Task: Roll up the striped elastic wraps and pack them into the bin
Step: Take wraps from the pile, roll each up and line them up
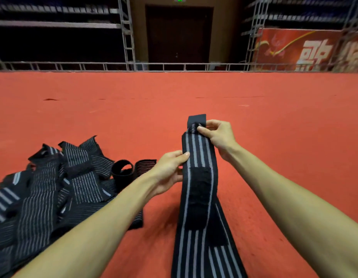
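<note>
Both hands (170, 169) pinch ribbed striped wrap (198, 197), fuzzy patch.

Red carpeted floor (254, 137) running wide and flat. On it, off to the left, a loose heap of striped elastic wraps (43, 193), overlapping every which way, with one rolled-up wrap (123, 173) right at the heap's edge.

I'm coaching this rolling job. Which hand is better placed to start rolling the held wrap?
The right hand: its fingers pinch the striped wrap at its top end, where a roll would likely begin. The left hand only grips the edge lower down.
</note>
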A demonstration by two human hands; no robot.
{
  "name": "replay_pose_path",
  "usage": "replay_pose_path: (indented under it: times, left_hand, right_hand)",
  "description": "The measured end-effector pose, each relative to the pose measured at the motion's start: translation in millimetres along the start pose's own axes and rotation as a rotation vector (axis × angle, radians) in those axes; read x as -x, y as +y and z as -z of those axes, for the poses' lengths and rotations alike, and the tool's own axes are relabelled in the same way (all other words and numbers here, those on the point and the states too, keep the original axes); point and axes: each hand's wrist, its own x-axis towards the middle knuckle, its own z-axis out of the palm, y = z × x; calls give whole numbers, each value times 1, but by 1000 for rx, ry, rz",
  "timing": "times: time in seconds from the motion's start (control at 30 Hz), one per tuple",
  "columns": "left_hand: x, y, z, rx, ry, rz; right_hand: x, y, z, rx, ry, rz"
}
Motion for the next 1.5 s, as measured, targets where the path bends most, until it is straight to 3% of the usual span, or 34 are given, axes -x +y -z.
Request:
replay_pose_path:
  times: [0.1, 0.2, 0.27, 0.4, 0.47, 0.63, 1.1, 1.37, 1.5]
  left_hand:
    - [-5, 1, -20, 175, -67, 17]
    - [-18, -30, -31, 153, -37, 98]
    - [-30, -59, -29, -67, 11, 138]
    - [-59, -99, -2, -833, 47, 76]
    - [-70, -111, 11, -1014, 101, 78]
    - [-99, -126, 29, -1037, 373, 7]
    - [-123, -140, 29, -1103, 557, -109]
    - [-125, -141, 30, -1129, 484, -90]
    - [-121, -137, 29, -1059, 392, -122]
  right_hand:
    - [-1, 1, 15, 41, -58, -77]
    - [2, 31, 24, 126, -113, -144]
    - [3, 65, 27, 251, -117, -176]
    - [5, 124, 27, 426, -102, -219]
    - [2, 142, 24, 456, -107, -215]
    - [-8, 174, 9, 448, -135, -252]
    - [6, 190, -9, 484, 21, -208]
    - [-1, 186, -4, 581, -65, -249]
    - [4, 178, -1, 480, -67, -257]
